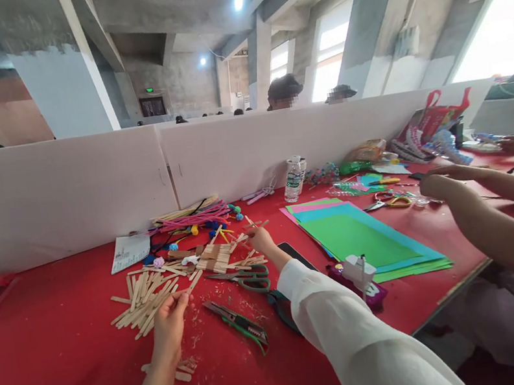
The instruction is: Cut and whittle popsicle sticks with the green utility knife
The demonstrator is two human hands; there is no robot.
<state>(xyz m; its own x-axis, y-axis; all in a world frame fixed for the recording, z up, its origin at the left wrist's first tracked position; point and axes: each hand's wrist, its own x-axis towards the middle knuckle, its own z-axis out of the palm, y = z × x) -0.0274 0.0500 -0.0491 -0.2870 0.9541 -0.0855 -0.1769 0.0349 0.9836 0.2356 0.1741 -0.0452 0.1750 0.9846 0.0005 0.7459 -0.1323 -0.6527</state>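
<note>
My left hand (170, 322) pinches a wooden craft stick (196, 282) between thumb and fingertips, its far end pointing up and to the right. Farther off, my right hand (263, 241) is closed at the fingertips on a thin craft stick (250, 221), beside a loose scatter of sticks. A pile of craft sticks (143, 300) lies left of my left hand. Between the hands are a row of flat sticks (216, 258), dark-handled scissors (253, 278) and a utility knife (239, 324) with a green strip under it.
Pink pipe cleaners (199, 218), a paper slip (129, 252) and a water bottle (292, 180) stand or lie along the white partition (65, 198). Coloured paper sheets (367, 236) and a white plug (359, 270) lie right. A co-worker's arms (468, 216) reach over the red table (43, 359).
</note>
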